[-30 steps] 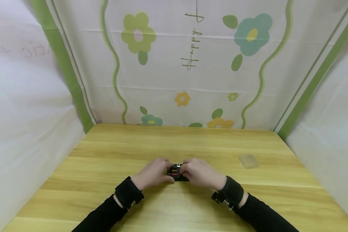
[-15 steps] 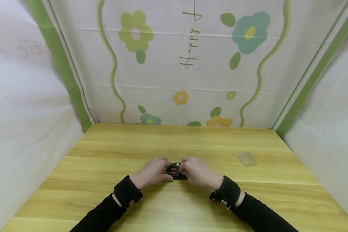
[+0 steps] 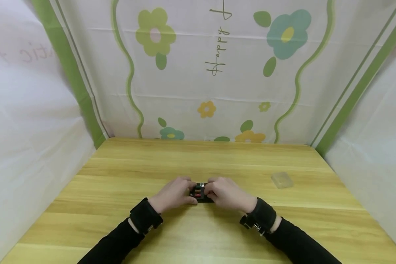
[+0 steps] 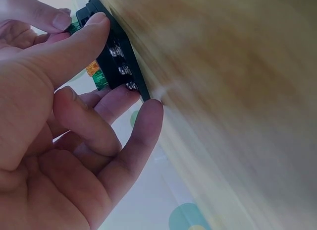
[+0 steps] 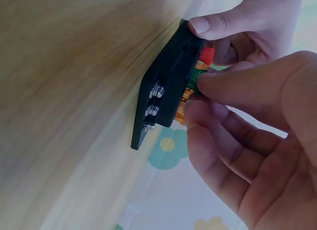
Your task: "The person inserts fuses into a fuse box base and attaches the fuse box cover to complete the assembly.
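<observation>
A black fuse box (image 3: 203, 200) with coloured blade fuses and metal screw terminals lies on the table between both hands. My left hand (image 3: 174, 196) grips its left end, thumb on the near side and fingers on the far side. At the fuses, my right hand (image 3: 230, 195) pinches a green fuse (image 5: 194, 80) between thumb and curled forefinger. Orange fuses (image 5: 181, 112) and a red fuse (image 5: 206, 55) sit beside it in the right wrist view. Another green fuse (image 4: 100, 80) shows in the left wrist view. The fingers partly hide the row.
A clear plastic cover (image 3: 282, 180) lies on the wooden table (image 3: 125, 161), right of the hands and farther back. White flowered cloth (image 3: 184, 84) hangs behind the table, and plain white cloth (image 3: 29, 121) encloses its sides.
The head view shifts slightly. Both hands stay at the fuse box with nearly the same hold, and the clear cover remains where it was on the table.
</observation>
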Demonstrator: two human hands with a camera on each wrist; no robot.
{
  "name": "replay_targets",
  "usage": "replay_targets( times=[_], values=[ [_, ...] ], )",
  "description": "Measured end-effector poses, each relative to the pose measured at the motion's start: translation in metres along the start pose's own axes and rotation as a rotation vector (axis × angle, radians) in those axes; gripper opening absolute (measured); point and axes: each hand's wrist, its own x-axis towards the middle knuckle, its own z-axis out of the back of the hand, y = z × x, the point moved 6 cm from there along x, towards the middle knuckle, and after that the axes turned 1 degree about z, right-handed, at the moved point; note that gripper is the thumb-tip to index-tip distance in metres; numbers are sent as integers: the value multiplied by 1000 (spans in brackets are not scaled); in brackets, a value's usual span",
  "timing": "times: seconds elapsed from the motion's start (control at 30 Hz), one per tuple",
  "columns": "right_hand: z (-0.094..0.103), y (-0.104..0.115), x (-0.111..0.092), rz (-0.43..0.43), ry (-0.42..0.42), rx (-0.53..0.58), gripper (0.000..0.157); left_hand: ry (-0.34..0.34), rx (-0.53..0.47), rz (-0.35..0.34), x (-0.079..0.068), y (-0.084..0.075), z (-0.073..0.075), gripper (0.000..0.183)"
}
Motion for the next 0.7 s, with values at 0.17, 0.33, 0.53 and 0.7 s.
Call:
replay_targets(
  times=[0.17, 0.33, 0.53, 0.7],
  values=[
    [10, -7, -5, -1, -25, 27, 8, 5, 9, -4, 1, 0, 0, 47],
    [29, -22, -17, -3, -62, 56, 11, 7, -4, 2, 1, 1, 1, 52],
    [47, -44, -36, -96, -69, 69, 29, 6, 8, 4, -1, 1, 1, 58],
    [61, -66, -57, -199, -51, 73, 51, 2, 10, 4, 0, 1, 1, 58]
  ],
)
